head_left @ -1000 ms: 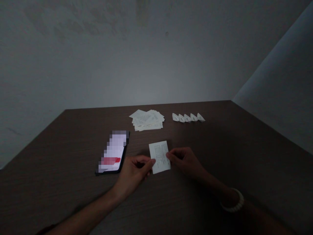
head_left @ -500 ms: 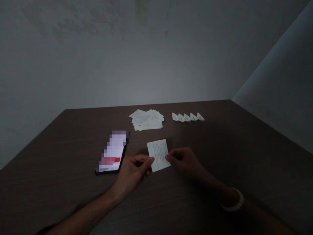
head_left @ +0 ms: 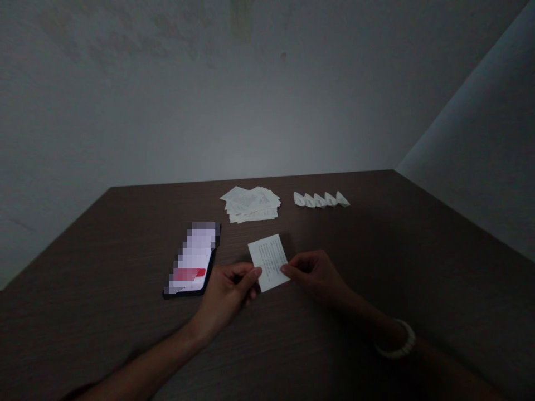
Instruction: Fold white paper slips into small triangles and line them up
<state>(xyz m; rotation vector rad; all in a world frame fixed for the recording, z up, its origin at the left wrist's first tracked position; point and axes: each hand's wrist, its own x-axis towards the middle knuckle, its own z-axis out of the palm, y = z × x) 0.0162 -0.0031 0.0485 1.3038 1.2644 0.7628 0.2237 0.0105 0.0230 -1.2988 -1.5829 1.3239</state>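
Note:
A small white sheet of paper [head_left: 270, 259] with printed lines is held between my two hands, tilted a little. My left hand [head_left: 228, 287] pinches its left edge, thumb on top. At the right edge, my right hand [head_left: 315, 273] grips the sheet between thumb and fingers. Beyond it lies a loose pile of printed paper sheets [head_left: 253, 206]. To the right of that pile stand several small folded paper pieces [head_left: 320, 200] in a row, their tips pointing up.
A phone [head_left: 194, 259] with a lit, blurred screen lies just left of my left hand. The dark brown table [head_left: 104, 239] meets a stained grey wall [head_left: 259, 111] at its far edge. A pale bracelet [head_left: 399, 340] circles my right wrist.
The sheet has turned slightly anticlockwise, its top edge shifting left. Both hands keep their pinch on it, and the other things have stayed put.

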